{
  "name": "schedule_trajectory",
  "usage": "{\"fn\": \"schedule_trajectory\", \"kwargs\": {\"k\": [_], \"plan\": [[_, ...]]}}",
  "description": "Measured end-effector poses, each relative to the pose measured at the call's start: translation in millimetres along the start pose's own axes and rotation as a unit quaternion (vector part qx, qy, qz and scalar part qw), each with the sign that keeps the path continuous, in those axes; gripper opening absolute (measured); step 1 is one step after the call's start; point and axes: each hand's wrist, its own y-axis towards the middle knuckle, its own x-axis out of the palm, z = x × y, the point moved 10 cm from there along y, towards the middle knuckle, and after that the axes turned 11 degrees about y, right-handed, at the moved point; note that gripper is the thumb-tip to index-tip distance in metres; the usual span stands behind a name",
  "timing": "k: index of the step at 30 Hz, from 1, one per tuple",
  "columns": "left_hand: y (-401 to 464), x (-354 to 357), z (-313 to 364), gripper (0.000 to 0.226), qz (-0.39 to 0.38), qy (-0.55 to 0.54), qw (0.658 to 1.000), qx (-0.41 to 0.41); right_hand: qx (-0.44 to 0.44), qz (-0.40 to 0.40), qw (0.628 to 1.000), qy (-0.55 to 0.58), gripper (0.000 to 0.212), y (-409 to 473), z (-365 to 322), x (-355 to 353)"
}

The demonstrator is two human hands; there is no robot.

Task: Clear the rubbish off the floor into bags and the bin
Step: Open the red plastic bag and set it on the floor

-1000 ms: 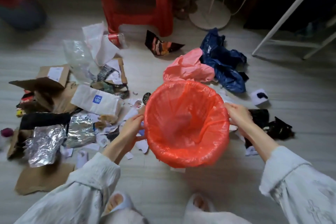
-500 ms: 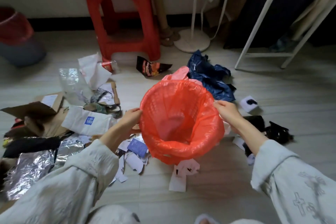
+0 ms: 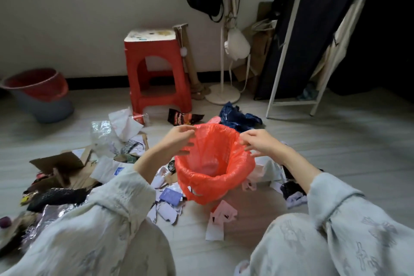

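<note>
left hand (image 3: 177, 139): pinches far-left rim of thin orange plastic bag (image 3: 212, 163) | right hand (image 3: 259, 143): fingers curled, pinching far-right rim | bag: mouth open, standing on pale wooden floor (image 3: 336, 152) amid scattered paper scraps (image 3: 170, 208) | red plastic stool (image 3: 156, 69) by the wall
</note>
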Motion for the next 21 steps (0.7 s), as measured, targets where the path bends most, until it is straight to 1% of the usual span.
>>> {"fn": "schedule_trajectory", "kwargs": {"k": [3,6,9,11,14,17,19,21], "plan": [[-17.8,26.4,17.1,0.03,-0.022,0.023,0.999,0.038,0.003,-0.015,0.999,-0.048,0.03,-29.1,0.6,-11.1],[-25.8,65.5,17.8,0.029,-0.076,0.084,0.992,0.061,0.015,-0.026,0.993,-0.112,0.03,-41.8,11.4,-18.2],[-25.4,109.3,-2.6,0.031,-0.137,0.169,0.974,0.07,0.013,-0.035,0.984,-0.172,0.028,-37.3,28.2,-10.7],[-20.2,136.9,-28.4,0.032,-0.165,0.207,0.962,0.066,0.018,-0.04,0.978,-0.206,0.03,-22.7,51.7,0.3],[-8.7,167.5,-86.6,0.032,-0.189,0.226,0.955,0.018,0.054,-0.069,0.969,-0.231,0.033,3.8,109.6,25.5],[0.0,187.9,-152.4,0.035,-0.204,0.239,0.948,-0.046,0.118,-0.096,0.96,-0.233,0.035,23.0,184.9,50.9],[3.0,199.3,-195.2,0.044,-0.211,0.249,0.941,-0.09,0.162,-0.104,0.954,-0.23,0.041,30.1,232.0,64.1],[8.3,210.2,-227.3,0.057,-0.215,0.249,0.937,-0.118,0.174,-0.111,0.954,-0.215,0.04,42.7,268.7,78.6]]}}
